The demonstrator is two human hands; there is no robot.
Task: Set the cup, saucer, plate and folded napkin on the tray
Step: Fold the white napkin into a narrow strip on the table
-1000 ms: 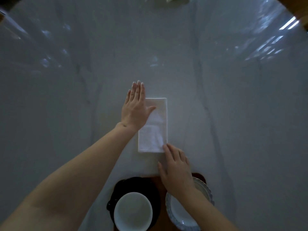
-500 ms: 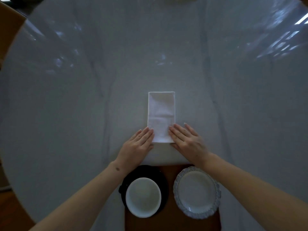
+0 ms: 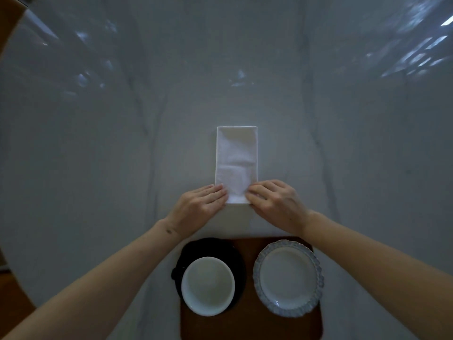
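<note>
No readable text in view.
Napkin [image 3: 236,163], cup [image 3: 207,285], saucer [image 3: 235,256], plate [image 3: 288,278], tray [image 3: 247,325] and tabletop [image 3: 98,155] all plain: no labels, brands, numbers or signs legible.

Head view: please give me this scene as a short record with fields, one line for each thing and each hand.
napkin: white, folded to a long rectangle, flat on the table, not on the tray
left hand: fingers on the near left corner of the napkin
right hand: fingers curled on the near right corner
cup: white, empty, standing on the saucer
saucer: black, at the tray's left side
plate: pale, scalloped rim, at the tray's right side
tray: brown, at the near table edge
table: grey marble
</note>
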